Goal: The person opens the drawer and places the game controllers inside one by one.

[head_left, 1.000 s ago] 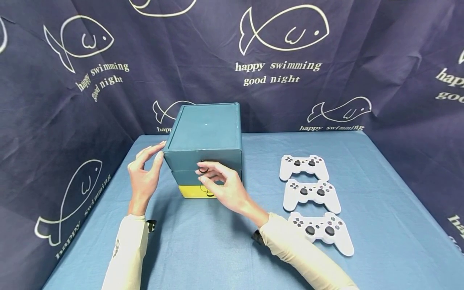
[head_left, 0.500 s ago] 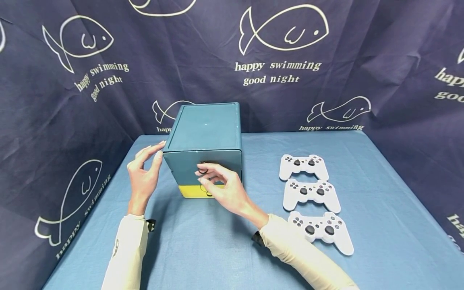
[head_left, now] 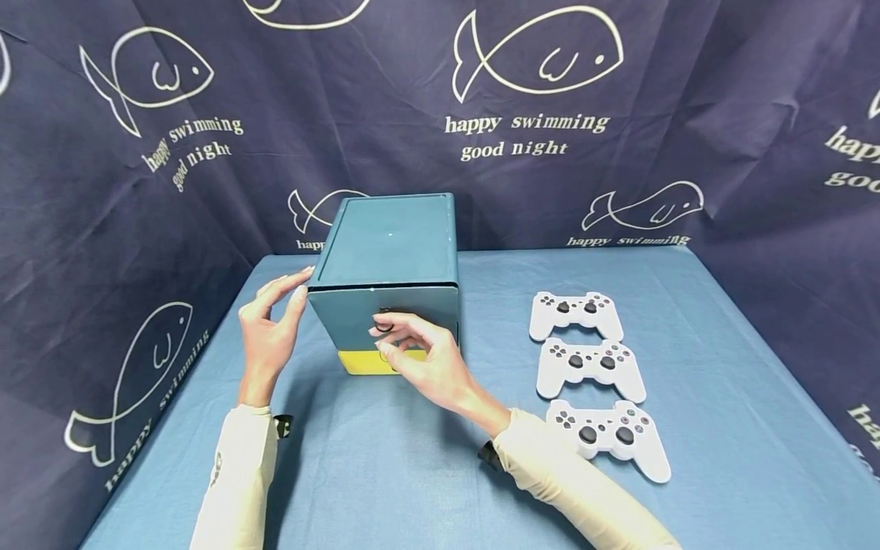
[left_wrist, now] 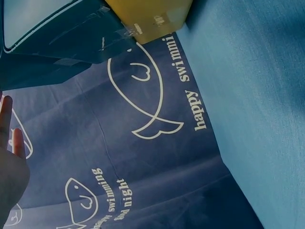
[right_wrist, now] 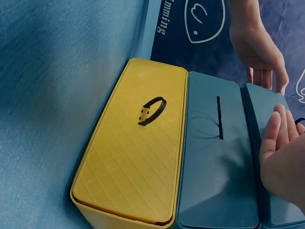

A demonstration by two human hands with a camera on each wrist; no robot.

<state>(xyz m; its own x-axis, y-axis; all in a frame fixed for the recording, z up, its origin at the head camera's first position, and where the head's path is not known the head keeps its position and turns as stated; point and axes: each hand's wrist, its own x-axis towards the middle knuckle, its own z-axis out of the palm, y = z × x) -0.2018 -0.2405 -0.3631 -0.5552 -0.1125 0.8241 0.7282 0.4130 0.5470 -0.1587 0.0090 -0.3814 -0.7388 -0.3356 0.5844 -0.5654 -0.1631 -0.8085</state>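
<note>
A drawer box (head_left: 392, 237) with two teal tiers above a yellow one stands at the back of the table. The teal top drawer (head_left: 340, 309) sits slightly forward, with a thin dark gap under the lid's front edge. My right hand (head_left: 436, 363) holds that drawer's black loop handle (head_left: 385, 310) between fingers and thumb. At the box's front left corner my left hand (head_left: 268, 336) touches with its thumb and fairly straight fingers. In the right wrist view the middle teal drawer (right_wrist: 214, 171) and the yellow bottom drawer (right_wrist: 128, 152) have black loops of their own.
Three white game controllers (head_left: 576, 321) lie in a column on the blue tablecloth (head_left: 715, 367), right of the box. A dark blue fish-print curtain (head_left: 385, 114) closes off the back and both sides. My right sleeve (head_left: 577, 477) passes close by the nearest controller.
The top drawer has slid a little toward me, and the gap below the lid's front edge has widened. My right hand moved slightly with its handle; the left hand stays at the corner.
</note>
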